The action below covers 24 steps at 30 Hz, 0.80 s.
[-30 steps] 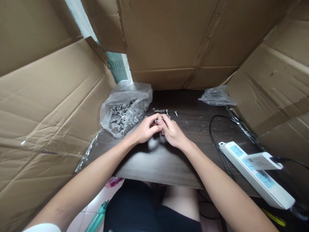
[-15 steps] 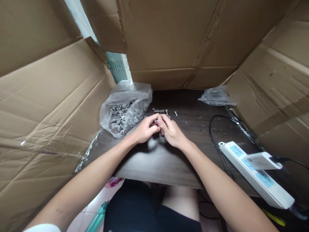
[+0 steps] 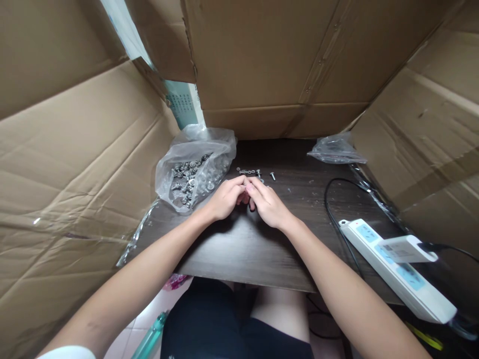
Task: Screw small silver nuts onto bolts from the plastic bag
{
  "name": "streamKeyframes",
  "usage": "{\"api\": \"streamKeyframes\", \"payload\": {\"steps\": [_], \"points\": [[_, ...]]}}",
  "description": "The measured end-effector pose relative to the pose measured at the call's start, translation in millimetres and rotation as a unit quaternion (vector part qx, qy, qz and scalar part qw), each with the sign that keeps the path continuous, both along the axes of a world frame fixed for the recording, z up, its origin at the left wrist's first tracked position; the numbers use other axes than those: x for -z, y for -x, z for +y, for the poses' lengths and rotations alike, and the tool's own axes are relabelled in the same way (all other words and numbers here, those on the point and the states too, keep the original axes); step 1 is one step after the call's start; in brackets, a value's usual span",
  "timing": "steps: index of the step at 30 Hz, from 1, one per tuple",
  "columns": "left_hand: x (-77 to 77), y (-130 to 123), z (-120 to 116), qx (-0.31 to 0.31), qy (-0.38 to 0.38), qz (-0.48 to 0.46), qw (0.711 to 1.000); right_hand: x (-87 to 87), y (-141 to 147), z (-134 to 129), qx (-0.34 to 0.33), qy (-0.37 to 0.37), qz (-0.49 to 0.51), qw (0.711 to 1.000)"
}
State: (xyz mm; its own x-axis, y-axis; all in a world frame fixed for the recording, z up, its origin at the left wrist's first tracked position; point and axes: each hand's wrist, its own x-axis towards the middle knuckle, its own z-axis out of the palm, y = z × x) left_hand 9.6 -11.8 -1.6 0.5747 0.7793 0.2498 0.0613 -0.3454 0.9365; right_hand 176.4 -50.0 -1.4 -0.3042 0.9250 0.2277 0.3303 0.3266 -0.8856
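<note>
My left hand (image 3: 226, 198) and my right hand (image 3: 266, 203) meet fingertip to fingertip over the dark wooden table (image 3: 239, 249). Both are closed in a pinch, and whatever they hold is hidden behind the fingers. Just beyond them lie several small metal nuts or washers (image 3: 247, 172) and a screw (image 3: 258, 173). Another screw (image 3: 273, 176) rests a little to the right. To the left of my left hand, an open clear plastic bag (image 3: 164, 182) is filled with many metal screws (image 3: 190, 182).
Cardboard walls (image 3: 277, 60) enclose the table at the back and both sides. A flat plastic bag (image 3: 333, 149) lies at the back right. On the right sits a white power strip (image 3: 426, 299) with a plugged-in white adapter (image 3: 406, 249) and a black cable (image 3: 326, 194).
My right thumb has shifted, and both thumbs have moved inward against the fingers. A small shiny bit that showed between the fingertips is now covered. The loose screws and bags have stayed put.
</note>
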Motion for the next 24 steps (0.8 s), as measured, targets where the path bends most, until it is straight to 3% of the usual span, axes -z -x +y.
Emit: {"api": "streamKeyframes", "payload": {"steps": [8,16,24], "points": [[0.2,-1,0,-0.001,0.004,-0.018,1.0,0.3,-2,-1,0.004,-0.018,-0.021,1.0],[0.3,2,8,-0.083,0.042,-0.061,0.994,7.0,-7,8,0.151,-0.154,-0.046,0.975],[0.5,1,9,-0.075,0.038,-0.049,0.995,8.5,-9,8,0.13,-0.179,-0.106,0.969]]}}
